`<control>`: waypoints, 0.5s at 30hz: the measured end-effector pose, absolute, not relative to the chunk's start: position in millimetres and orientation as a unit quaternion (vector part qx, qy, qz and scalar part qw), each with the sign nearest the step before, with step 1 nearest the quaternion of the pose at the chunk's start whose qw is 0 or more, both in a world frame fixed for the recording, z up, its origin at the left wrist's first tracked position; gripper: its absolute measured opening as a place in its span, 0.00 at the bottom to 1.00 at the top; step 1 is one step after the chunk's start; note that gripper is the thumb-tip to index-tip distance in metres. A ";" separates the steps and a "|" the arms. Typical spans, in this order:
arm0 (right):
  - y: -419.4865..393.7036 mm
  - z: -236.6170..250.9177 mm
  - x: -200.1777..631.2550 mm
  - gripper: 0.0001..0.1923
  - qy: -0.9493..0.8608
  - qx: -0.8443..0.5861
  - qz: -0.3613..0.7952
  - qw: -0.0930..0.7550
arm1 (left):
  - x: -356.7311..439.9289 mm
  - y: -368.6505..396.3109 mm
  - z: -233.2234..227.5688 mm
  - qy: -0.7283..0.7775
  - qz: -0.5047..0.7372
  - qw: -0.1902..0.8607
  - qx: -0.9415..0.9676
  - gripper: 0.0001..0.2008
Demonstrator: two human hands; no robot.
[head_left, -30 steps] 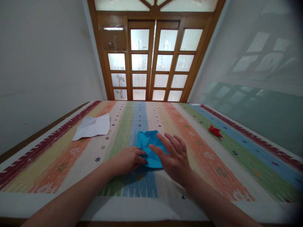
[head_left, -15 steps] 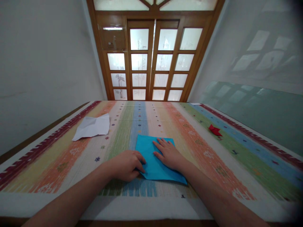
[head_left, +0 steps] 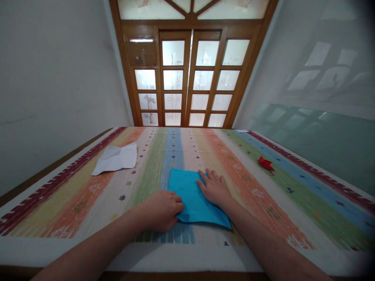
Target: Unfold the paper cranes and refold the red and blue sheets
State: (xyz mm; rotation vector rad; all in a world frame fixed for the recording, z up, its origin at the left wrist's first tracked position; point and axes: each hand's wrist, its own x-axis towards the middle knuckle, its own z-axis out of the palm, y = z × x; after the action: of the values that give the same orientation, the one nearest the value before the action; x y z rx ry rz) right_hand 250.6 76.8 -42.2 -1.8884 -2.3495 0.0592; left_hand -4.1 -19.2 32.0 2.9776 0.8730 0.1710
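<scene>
A sheet of blue paper [head_left: 187, 195] lies on the striped tablecloth in front of me, its near right corner slightly raised. My left hand [head_left: 164, 210] is closed at the paper's lower left edge, with its fingers curled over that corner; the thumb is hidden. Across the right edge of the sheet rests my right hand [head_left: 215, 188], fingers spread and holding nothing. Its thumb side touches the blue paper, while the other fingers reach out over the cloth.
A creased white sheet of paper [head_left: 115, 158] lies to the left on the tablecloth [head_left: 152, 168]. Farther right sits a small folded red paper piece [head_left: 265, 163]. Another white item [head_left: 241, 130] is at the far right edge. Walls flank the table, with wood-framed glass doors [head_left: 190, 78] beyond.
My right hand has slid right, from the middle of the blue paper to its right edge. The left fingers have curled in more over the left corner. The view has tilted slightly up.
</scene>
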 end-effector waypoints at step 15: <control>101.0 11.8 315.3 0.35 -0.825 -0.535 0.094 0.156 | -22.4 -0.5 57.3 0.302 0.115 -0.143 0.936 0.14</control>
State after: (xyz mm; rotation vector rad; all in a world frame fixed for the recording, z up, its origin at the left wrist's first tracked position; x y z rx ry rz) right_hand 315.3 101.0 11.8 -1.5330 -2.3608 0.2685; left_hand -22.4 -0.5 57.3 3.2412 1.0445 0.3970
